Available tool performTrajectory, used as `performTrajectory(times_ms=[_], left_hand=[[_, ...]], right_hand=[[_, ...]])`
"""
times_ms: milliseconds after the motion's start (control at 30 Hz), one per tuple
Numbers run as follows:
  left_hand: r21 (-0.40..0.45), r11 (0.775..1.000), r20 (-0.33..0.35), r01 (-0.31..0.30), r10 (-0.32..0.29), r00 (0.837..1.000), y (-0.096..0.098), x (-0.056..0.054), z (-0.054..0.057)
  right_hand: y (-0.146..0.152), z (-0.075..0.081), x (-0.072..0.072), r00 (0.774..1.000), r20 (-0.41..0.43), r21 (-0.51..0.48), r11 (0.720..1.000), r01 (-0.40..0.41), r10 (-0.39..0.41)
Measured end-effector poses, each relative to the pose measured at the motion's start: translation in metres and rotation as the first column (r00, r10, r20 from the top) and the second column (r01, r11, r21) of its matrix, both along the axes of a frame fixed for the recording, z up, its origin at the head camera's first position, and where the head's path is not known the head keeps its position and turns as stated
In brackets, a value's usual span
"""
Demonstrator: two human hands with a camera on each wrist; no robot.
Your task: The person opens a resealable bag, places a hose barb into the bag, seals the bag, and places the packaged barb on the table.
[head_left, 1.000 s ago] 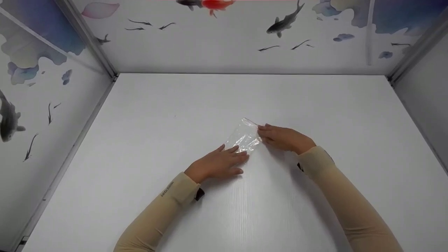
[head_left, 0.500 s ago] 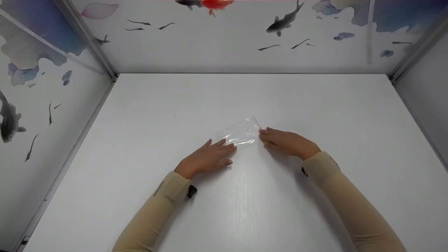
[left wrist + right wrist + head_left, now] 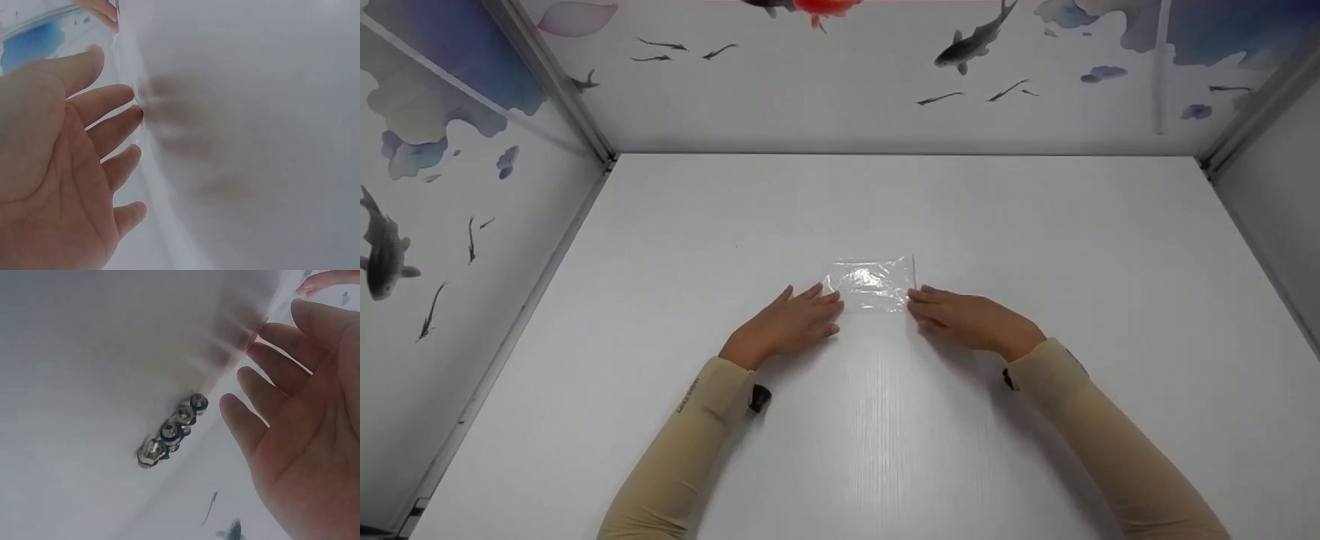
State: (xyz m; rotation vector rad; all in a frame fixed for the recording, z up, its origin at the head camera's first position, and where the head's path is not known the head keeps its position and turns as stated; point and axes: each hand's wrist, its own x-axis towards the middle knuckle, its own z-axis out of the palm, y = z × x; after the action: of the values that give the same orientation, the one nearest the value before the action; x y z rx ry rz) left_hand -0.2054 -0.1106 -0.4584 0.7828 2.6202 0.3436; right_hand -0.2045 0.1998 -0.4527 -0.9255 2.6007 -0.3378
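Observation:
A clear plastic bag [image 3: 871, 283] lies flat on the white table in the head view, its long side running left to right and glare on its middle. My left hand [image 3: 786, 324] is spread palm down, fingertips on the bag's lower left edge. At the lower right corner, the fingertips of my right hand [image 3: 973, 321] touch the bag's edge. Both wrist views look at the palms: the left hand [image 3: 73, 146] and right hand [image 3: 306, 399] have extended fingers, with nothing in either palm.
The white table [image 3: 877, 450] meets a back wall [image 3: 810, 105] and side walls printed with fish. A short row of shiny metal pieces [image 3: 171, 433] shows beside the fingers in the right wrist view. Beige sleeves [image 3: 682, 442] cover the forearms.
The bag has turned from a slant to lying square to the table's back edge. My left hand has moved left and away from me; the right has shifted slightly toward me.

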Motion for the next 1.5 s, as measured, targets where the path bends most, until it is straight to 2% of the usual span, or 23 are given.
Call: performTrajectory(times_ms=[200,367,600,733,900,1067,1167,1267,1500], left_hand=[[-0.052,0.998,-0.011,-0.021,0.02,1.0,-0.005,-0.004,0.006],[-0.058,0.998,-0.027,-0.035,0.034,0.999,-0.003,-0.005,0.012],[0.016,0.998,-0.085,-0.065,0.067,0.994,0.006,-0.01,0.014],[0.08,0.993,-0.148,-0.084,0.095,0.984,0.015,-0.014,0.013],[0.145,0.979,-0.189,-0.146,0.172,0.967,0.033,-0.017,0.013],[0.187,0.958,-0.113,-0.216,0.24,0.964,0.055,-0.02,0.011],[0.227,0.941,-0.042,-0.251,0.267,0.963,0.068,-0.022,0.008],[0.243,0.929,0.001,-0.28,0.288,0.958,0.082,-0.025,0.006],[0.2,0.926,0.015,-0.322,0.325,0.945,0.109,-0.028,0.003]], right_hand=[[-0.011,0.005,0.008,0.999,-0.024,0.001,0.999,-0.038,0.038],[-0.015,0.005,0.009,0.997,-0.04,-0.004,0.998,-0.063,0.063],[-0.01,0.002,-0.001,0.997,-0.049,-0.134,0.989,-0.067,0.061],[-0.006,0.001,-0.008,1.0,-0.013,-0.244,0.97,-0.009,0.006],[0.001,-0.001,-0.017,0.995,-0.007,-0.357,0.93,0.094,-0.103],[0.005,-0.002,-0.026,0.969,0.056,-0.38,0.892,0.244,-0.241],[0.005,-0.002,-0.031,0.953,0.087,-0.377,0.876,0.3,-0.289],[0.004,-0.002,-0.035,0.937,0.104,-0.365,0.864,0.348,-0.334],[0.001,-0.001,-0.045,0.894,0.181,-0.321,0.834,0.448,-0.411]])
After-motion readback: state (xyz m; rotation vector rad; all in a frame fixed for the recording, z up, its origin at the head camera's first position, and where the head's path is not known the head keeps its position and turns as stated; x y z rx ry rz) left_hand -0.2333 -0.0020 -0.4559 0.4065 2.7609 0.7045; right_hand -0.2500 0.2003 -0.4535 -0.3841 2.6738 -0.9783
